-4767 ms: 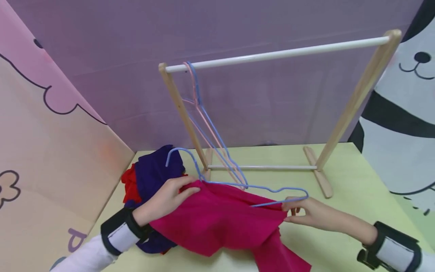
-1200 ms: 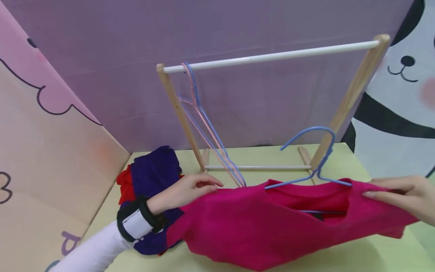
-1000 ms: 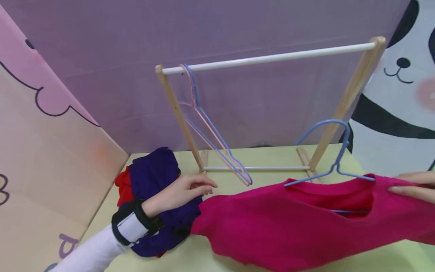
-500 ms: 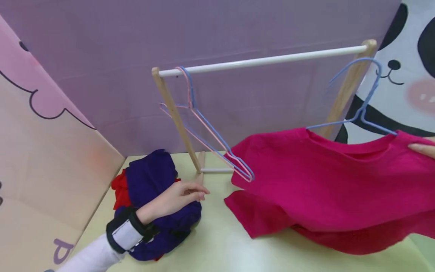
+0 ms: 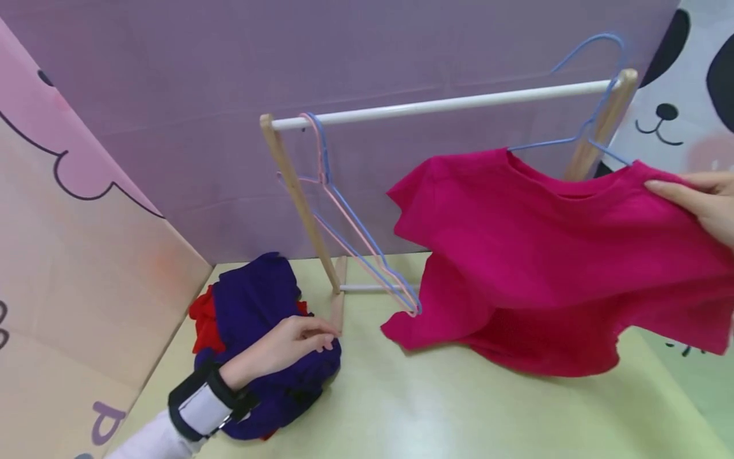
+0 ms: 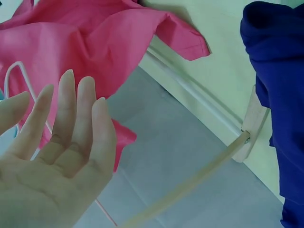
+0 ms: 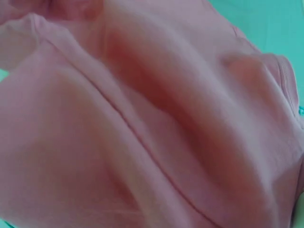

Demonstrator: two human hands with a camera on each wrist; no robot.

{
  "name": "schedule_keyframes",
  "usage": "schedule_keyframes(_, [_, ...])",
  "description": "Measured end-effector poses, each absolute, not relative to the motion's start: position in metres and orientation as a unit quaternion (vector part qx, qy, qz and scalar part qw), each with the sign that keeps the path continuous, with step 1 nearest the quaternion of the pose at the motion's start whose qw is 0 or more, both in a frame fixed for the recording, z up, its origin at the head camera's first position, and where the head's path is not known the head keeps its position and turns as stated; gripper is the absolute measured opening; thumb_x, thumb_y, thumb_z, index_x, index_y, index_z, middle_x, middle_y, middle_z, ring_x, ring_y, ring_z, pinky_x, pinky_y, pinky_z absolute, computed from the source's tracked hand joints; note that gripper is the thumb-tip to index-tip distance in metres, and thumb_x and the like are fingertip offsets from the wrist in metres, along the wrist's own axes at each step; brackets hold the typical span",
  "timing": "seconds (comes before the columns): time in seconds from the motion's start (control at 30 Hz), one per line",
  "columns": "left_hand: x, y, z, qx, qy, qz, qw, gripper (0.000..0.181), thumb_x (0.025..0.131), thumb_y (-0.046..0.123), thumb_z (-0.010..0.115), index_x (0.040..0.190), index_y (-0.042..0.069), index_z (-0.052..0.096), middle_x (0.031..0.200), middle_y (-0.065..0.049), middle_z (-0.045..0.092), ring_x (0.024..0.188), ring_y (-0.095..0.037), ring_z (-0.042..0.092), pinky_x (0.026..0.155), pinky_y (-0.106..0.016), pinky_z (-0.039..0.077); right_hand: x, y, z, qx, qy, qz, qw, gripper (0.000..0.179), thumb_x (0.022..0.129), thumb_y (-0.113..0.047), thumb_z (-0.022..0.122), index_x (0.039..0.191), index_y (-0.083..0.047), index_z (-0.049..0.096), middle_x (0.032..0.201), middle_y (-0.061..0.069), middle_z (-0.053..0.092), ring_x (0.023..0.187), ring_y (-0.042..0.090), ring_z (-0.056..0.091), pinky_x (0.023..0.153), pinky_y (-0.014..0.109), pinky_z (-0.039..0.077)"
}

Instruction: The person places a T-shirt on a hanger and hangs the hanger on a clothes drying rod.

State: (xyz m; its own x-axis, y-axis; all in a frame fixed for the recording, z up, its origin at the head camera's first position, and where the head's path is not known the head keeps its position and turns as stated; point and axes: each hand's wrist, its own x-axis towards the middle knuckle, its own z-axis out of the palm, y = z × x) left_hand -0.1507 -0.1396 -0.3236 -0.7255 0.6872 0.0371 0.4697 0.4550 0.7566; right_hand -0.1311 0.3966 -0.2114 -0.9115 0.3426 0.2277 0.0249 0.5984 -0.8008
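A magenta T-shirt [image 5: 545, 236] hangs on a blue wire hanger [image 5: 579, 137] in the head view. My right hand [image 5: 708, 197] pinches the shirt's shoulder at the far right, thumb in front. The hanger's hook stands above the white rail [image 5: 441, 105] near its right end; whether it touches the rail I cannot tell. Folds of the shirt [image 7: 156, 118] fill the right wrist view and hide that hand. My left hand [image 5: 287, 347] holds nothing and hovers by the navy clothes [image 5: 258, 293]. Its fingers are loosely spread in the left wrist view.
The small rack has wooden legs [image 5: 301, 210]. Pink and blue hangers [image 5: 358, 233] hang together at the rail's left end. Red cloth [image 5: 203, 322] shows beneath the navy pile. A pale yellow table [image 5: 401, 408] lies under everything, with a purple backdrop [image 5: 189, 127] behind.
Both hands were on the magenta shirt and blue hanger low over the table. The left hand let go and drew back left; the right hand carried the shirt right, then up to rail height.
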Motion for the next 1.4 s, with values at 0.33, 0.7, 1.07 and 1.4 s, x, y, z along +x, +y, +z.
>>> schedule_keyframes(0.33, [-0.148,-0.151,-0.326,0.323,0.847,0.397,0.144,0.017,0.089,0.016,0.050,0.101,0.008,0.060,0.084,-0.006,0.063,0.074,-0.014,0.056,0.070,-0.040,0.052,-0.141,0.376,-0.236,-0.110,-0.908,0.384,0.122,0.064,0.081,-0.056,0.046,0.129,-0.014,0.041,0.064,-0.020,0.057,0.058,0.026,0.061,0.045,0.034,0.052])
schedule_keyframes(0.7, [-0.147,-0.167,-0.332,0.322,0.854,0.378,0.156,0.017,0.089,0.014,0.050,0.101,0.008,0.060,0.087,-0.006,0.063,0.077,-0.018,0.057,0.070,-0.037,0.051,-0.141,0.365,-0.243,-0.097,-0.922,0.346,0.144,0.062,0.081,-0.053,0.049,0.121,-0.005,0.045,0.066,-0.010,0.059,0.054,0.023,0.060,0.041,0.028,0.049])
schedule_keyframes(1.07, [-0.158,-0.181,-0.333,0.316,0.877,0.337,0.132,0.017,0.085,0.017,0.056,0.098,0.008,0.061,0.083,-0.002,0.062,0.070,-0.013,0.053,0.062,-0.031,0.050,-0.158,0.403,-0.262,0.008,-0.902,0.274,0.334,0.041,0.081,-0.022,0.061,0.120,-0.026,0.051,0.098,-0.025,0.046,0.082,-0.012,0.041,0.077,0.011,0.032])
schedule_keyframes(1.4, [-0.157,-0.205,-0.368,0.336,0.892,0.269,0.138,0.026,0.072,0.004,0.067,0.097,0.003,0.059,0.080,-0.008,0.060,0.071,-0.019,0.056,0.065,-0.040,0.052,-0.089,0.332,-0.260,0.094,-0.927,0.285,0.227,0.036,0.074,-0.007,0.068,0.107,-0.014,0.059,0.099,-0.016,0.053,0.082,-0.014,0.045,0.060,0.002,0.037])
